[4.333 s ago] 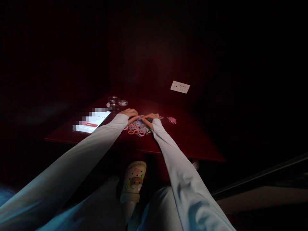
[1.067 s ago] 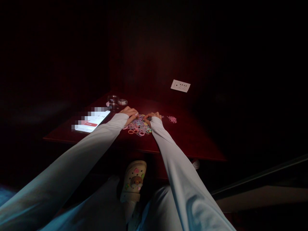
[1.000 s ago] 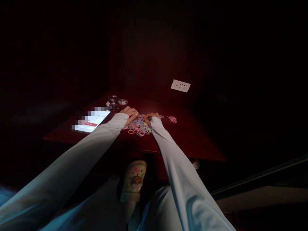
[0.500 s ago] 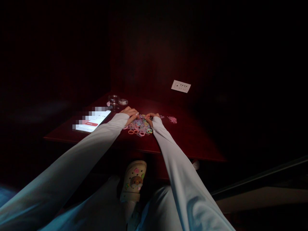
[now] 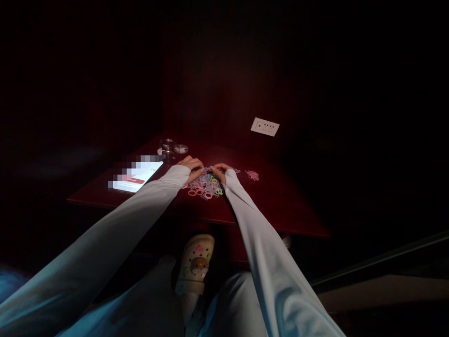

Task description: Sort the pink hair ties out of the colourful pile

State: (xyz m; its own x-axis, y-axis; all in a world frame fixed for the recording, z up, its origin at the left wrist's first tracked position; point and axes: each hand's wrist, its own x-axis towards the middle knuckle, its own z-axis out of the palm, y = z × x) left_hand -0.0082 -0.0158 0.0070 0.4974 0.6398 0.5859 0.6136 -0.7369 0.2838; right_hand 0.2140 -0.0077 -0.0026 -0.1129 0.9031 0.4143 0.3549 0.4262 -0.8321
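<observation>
- Dark red desk under dim light, backed by a dark reddish wall; clock directions are taken from the pile at its middle, 12 o'clock pointing away from the person.
- Left hand at between 10 and 11 o'clock: fingers bent and lowered at the pile's edge, thumb toward the near side; whether it pinches anything, I cannot tell.
- Right hand at about 2 o'clock: fingers curled, thumb and forefinger tips near each other over the pile's far side; too small to tell if a piece sits between them.
- Pile of small pastel bands and rings, between and below both hands; larger loops lie along its near edge, an orange ring at 8 o'clock and a greenish one at 4.
- Small pink heap at 3 o'clock, apart from the pile.
- Lit phone at 9 o'clock, a red bar on its screen, part of it pixelated.
- Clear jar between 10 and 11 o'clock, a round clear disc just beside it.
- White wall socket between 1 and 2 o'clock.
- Cream clog with charms at 6 o'clock, below the desk edge.
</observation>
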